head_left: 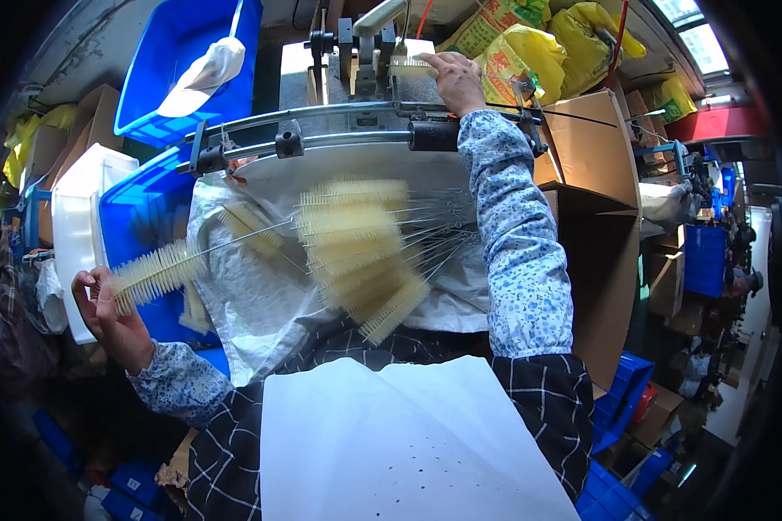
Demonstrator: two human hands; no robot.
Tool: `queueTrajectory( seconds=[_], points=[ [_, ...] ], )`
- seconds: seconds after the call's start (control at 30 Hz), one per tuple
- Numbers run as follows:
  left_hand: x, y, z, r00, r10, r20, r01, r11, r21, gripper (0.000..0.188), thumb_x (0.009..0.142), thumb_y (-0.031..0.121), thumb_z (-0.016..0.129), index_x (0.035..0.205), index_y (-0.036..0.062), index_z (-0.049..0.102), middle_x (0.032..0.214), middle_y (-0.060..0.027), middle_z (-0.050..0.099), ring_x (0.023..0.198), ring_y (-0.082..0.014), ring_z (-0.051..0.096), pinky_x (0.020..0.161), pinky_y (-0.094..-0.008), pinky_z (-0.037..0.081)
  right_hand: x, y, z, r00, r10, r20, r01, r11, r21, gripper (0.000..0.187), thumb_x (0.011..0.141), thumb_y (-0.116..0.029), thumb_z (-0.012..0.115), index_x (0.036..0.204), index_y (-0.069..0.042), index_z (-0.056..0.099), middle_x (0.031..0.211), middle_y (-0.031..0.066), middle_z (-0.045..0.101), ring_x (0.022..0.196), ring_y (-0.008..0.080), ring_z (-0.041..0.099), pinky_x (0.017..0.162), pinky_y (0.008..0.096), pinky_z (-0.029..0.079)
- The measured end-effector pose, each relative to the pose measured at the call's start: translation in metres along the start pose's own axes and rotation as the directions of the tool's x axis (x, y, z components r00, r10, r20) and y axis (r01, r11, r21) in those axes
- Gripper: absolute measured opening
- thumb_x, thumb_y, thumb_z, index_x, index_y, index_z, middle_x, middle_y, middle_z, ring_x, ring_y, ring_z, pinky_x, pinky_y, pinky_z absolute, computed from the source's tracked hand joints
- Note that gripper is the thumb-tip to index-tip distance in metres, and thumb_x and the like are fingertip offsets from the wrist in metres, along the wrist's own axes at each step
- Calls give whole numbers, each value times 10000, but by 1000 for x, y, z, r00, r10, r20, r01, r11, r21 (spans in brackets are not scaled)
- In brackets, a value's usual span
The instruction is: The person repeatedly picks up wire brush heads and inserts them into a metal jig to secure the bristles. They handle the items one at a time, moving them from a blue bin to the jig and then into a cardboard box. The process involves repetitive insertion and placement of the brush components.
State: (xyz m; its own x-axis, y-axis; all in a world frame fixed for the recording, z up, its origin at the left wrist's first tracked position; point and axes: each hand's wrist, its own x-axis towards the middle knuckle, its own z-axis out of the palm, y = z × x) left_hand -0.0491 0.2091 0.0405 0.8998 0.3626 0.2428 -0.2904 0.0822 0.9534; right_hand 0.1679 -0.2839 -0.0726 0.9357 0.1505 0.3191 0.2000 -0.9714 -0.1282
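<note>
At the far left, my left hand (pixel 117 321) pinches the bristled end of a cream bottle brush (pixel 156 274). Its thin wire stem points right, toward a pile of similar brushes (pixel 352 247) heaped on a white sheet over my lap. My right hand (pixel 456 80) is up at a metal bench machine (pixel 365 87), fingers curled at the end of another cream brush (pixel 411 68) on it. That brush is partly covered by the fingers, so the exact grip is hard to make out.
Two steel rails (pixel 339 139) cross in front of the machine. Blue bins (pixel 135 104) stand on the left, one with a white cap on it, beside a white container (pixel 82 200). Cardboard boxes (pixel 586 143) and yellow sacks (pixel 521 61) are at right.
</note>
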Motion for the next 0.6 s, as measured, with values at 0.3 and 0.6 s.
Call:
queueTrajectory(
  seconds=[0.3, 0.6],
  points=[
    [0, 2, 6, 1000, -3, -3, 3, 1000, 1, 261, 745, 40, 489, 993, 36, 407, 892, -70, 434, 845, -123, 446, 807, -238, 364, -18, 21, 6, 990, 94, -108, -103, 991, -87, 732, 741, -385, 619, 1347, -263, 226, 1281, 48, 362, 1208, 248, 306, 961, 553, 194],
    [4, -2, 12, 999, 10, -33, -9, 1000, 15, 278, 741, 65, 505, 1005, 34, 423, 899, -69, 438, 841, -136, 461, 792, -256, 390, -40, 28, -18, 946, 300, -122, -314, 942, -118, 491, 751, -419, 583, 1165, -163, 515, 1121, 70, 500, 1099, 269, 363, 883, 456, 263]
  ],
)
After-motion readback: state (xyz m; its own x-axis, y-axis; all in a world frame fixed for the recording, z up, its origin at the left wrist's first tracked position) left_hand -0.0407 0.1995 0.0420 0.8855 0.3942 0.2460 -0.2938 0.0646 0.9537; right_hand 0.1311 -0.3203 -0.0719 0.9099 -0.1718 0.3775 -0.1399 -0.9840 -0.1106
